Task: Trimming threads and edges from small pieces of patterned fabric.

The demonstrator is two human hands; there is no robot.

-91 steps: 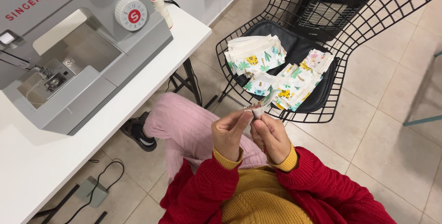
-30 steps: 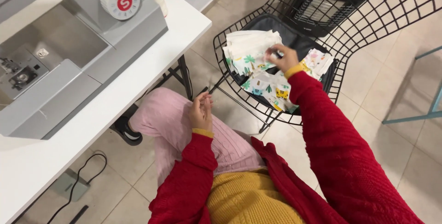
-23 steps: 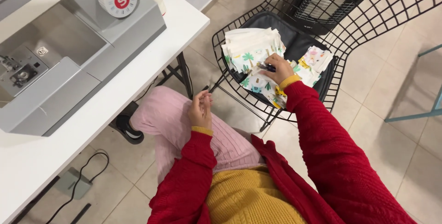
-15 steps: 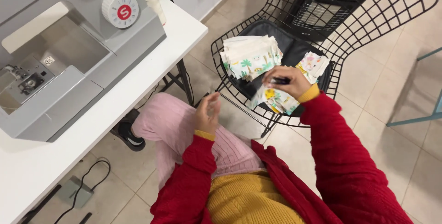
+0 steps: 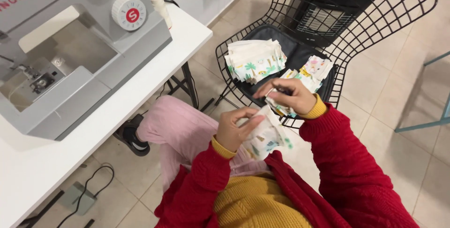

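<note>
Flanking both hands point(image 5: 262, 115): sewing machine point(image 5: 79, 54), wire chair point(image 5: 375, 31).

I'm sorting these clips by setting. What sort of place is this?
Probably a home sewing corner: a grey sewing machine on a white table, a foot pedal on the tiled floor, and printed fabric pieces stacked on a wire chair.

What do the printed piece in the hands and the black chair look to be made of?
The printed piece, held by the left hand and right hand, looks like thin matte woven cloth: it folds limply. The chair looks like black-coated metal wire, an open grid.
</note>
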